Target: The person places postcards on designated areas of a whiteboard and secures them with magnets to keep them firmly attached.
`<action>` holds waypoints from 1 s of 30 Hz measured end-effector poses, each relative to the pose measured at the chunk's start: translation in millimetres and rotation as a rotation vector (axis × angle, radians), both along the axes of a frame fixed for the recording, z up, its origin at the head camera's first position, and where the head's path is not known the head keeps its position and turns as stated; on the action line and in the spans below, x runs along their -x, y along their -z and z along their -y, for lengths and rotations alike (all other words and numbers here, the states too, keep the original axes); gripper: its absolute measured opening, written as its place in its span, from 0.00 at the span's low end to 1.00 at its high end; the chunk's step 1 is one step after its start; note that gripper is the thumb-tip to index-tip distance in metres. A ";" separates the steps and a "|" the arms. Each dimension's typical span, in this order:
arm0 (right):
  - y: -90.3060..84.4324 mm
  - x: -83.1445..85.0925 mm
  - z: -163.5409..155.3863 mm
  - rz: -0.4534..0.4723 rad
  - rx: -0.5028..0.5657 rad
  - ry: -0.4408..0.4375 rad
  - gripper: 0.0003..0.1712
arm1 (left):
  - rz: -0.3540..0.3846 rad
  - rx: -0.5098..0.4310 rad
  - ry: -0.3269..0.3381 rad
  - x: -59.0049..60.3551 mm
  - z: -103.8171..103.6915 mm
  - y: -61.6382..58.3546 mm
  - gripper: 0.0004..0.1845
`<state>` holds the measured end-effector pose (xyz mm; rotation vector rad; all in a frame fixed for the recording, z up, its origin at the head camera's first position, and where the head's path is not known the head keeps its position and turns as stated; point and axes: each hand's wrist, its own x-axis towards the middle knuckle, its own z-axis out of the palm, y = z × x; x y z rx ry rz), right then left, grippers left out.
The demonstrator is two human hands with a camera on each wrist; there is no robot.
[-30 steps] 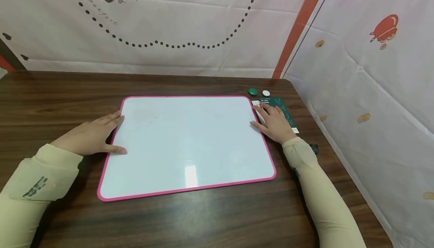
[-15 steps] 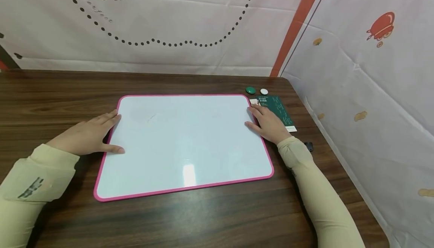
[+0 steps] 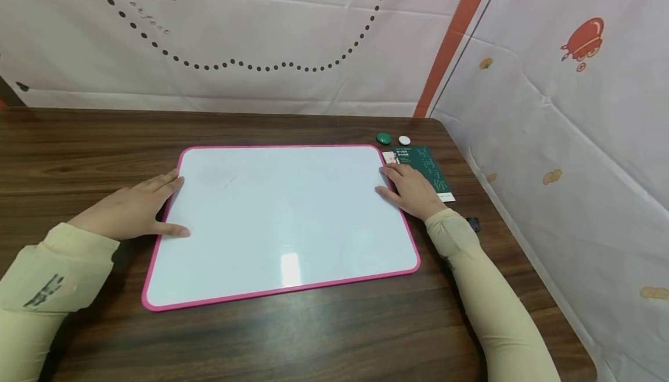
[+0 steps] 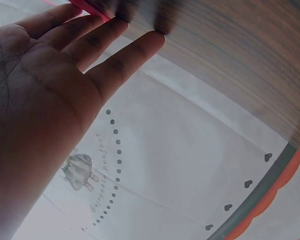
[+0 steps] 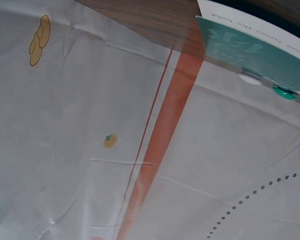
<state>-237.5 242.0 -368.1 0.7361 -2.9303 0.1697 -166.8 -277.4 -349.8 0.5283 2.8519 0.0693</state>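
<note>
Item 1: whiteboard (image 3: 282, 222), pink-framed, blank white face, lying flat on the dark wooden table (image 3: 324, 335). I read its long axis as running left to right across the table, turned slightly so the right end sits a little farther from me than the left. Faint smudges near the upper left of the face; no legible writing on it.

Item 2: left hand (image 3: 130, 208), fingers straight and flat, resting on the table against the board's left edge, thumb tip lying on the white face. From the left wrist view I see the fingertips (image 4: 155, 40) meeting the pink rim; it grips nothing.

Item 3: right hand (image 3: 413, 187), fingers extended and relaxed, laid over the board's right edge near the far corner, partly covering the booklet beside it. It grips nothing either. The two hands are well apart, one at each short end of the board.

Item 4: green booklet (image 3: 431, 170), just beside the board's right edge, long axis pointing away from me. Its cover carries pale characters and a white label strip; I cannot read them in either view.

Item 5: green magnet (image 3: 384, 137) and white magnet (image 3: 404, 140), round, side by side beyond the booklet.

Item 6: small black object (image 3: 473, 223), near the right sleeve; I cannot identify it.
</note>
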 end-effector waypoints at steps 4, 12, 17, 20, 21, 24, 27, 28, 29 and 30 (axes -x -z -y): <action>-1.3 1.4 1.6 -0.008 -0.006 -0.003 0.34 | 0.008 -0.002 -0.013 0.2 0.9 -1.1 0.67; -4.2 1.7 3.2 -0.023 -0.007 -0.005 0.34 | -0.005 -0.009 -0.006 1.5 1.4 -3.6 0.66; -2.5 1.8 3.3 -0.010 -0.006 -0.003 0.35 | -0.004 -0.005 -0.014 -0.2 0.9 -4.3 0.66; -1.1 -0.3 2.7 -0.002 -0.006 0.000 0.34 | -0.004 -0.009 -0.014 -2.1 0.0 -3.5 0.66; -0.7 -1.0 2.5 -0.001 -0.007 0.002 0.34 | -0.004 -0.010 -0.013 -2.7 -0.3 -3.1 0.66; 0.2 -2.8 2.0 -0.004 0.001 0.007 0.34 | -0.005 -0.013 -0.012 -4.0 -0.6 -2.3 0.66; 0.4 -3.4 2.6 -0.007 0.007 0.007 0.34 | -0.013 -0.012 -0.008 -4.8 0.0 -2.3 0.66; 0.7 -3.5 2.6 -0.008 0.006 0.008 0.34 | -0.014 -0.013 -0.006 -4.8 0.1 -2.1 0.66; 0.8 -3.8 2.6 -0.008 0.004 0.009 0.34 | -0.016 -0.014 -0.004 -4.8 0.2 -2.0 0.66; 0.7 -4.0 2.6 -0.008 0.002 0.010 0.33 | -0.017 -0.015 -0.002 -4.8 0.4 -1.9 0.66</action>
